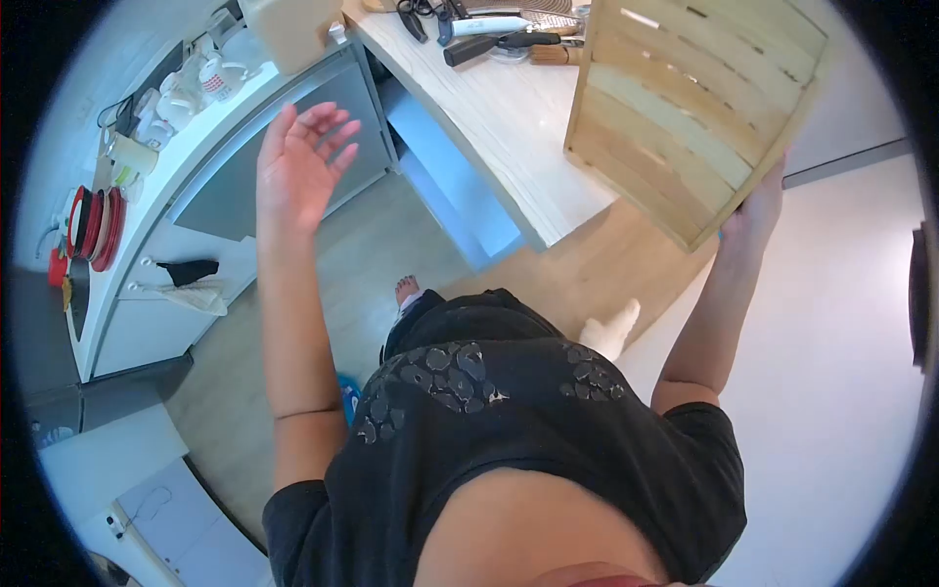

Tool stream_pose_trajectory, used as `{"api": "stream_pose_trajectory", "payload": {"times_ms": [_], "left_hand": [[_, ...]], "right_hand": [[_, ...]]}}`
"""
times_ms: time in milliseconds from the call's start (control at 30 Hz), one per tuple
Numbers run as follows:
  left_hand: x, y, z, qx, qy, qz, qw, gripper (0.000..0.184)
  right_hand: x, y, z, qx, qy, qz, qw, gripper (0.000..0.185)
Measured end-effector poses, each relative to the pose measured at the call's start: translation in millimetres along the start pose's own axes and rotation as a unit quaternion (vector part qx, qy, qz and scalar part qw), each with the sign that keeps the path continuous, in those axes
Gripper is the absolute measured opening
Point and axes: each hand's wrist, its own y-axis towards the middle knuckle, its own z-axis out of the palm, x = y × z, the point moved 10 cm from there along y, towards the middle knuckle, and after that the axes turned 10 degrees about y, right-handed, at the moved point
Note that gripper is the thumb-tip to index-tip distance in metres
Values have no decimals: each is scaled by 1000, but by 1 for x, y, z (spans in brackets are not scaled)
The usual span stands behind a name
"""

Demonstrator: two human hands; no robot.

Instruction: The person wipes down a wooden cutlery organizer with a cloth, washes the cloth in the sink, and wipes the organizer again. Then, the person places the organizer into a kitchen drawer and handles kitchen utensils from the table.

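My right hand (761, 210) grips the lower right edge of a light wooden slatted tray (675, 127), its fingers mostly hidden behind the wood. The tray is tilted up, with narrow gaps between its slats and a thin raised rim. One corner overlaps the end of the white wood-grain counter (489, 108); whether it touches cannot be made out. My left hand (308, 161) is raised in the air to the left of the counter, palm up, fingers apart, holding nothing.
Kitchen utensils with dark handles (499, 46) and a brush (556, 55) lie at the counter's far end. An open drawer (450, 186) juts out below. White mugs (220, 76) and red dishes (106, 227) line the left worktop. A cat-like white shape (611, 328) is by my feet.
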Motion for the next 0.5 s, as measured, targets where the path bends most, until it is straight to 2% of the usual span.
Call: {"api": "stream_pose_trajectory", "payload": {"times_ms": [33,133,200,300,400,500], "left_hand": [[6,-1,-14,-25,-9,-19,999,44],[4,-3,-29,-12,-33,-12,999,41],[2,-4,-30,-6,-31,-9,999,39],[4,-5,-30,1,-34,-9,999,37],[6,-9,-36,12,-33,-16,999,36],[6,-9,-45,27,-30,-19,999,35]], "right_hand": [[-3,-2,-7,-1,-2,1,1000,42],[1,-11,-21,-6,-67,-11,998,43],[4,-15,-26,-48,-30,14,998,44],[4,-22,-25,-35,-53,-33,997,47],[-11,-25,-29,-20,14,16,1000,48],[-6,-29,-19,-38,-21,4,999,50]]}}
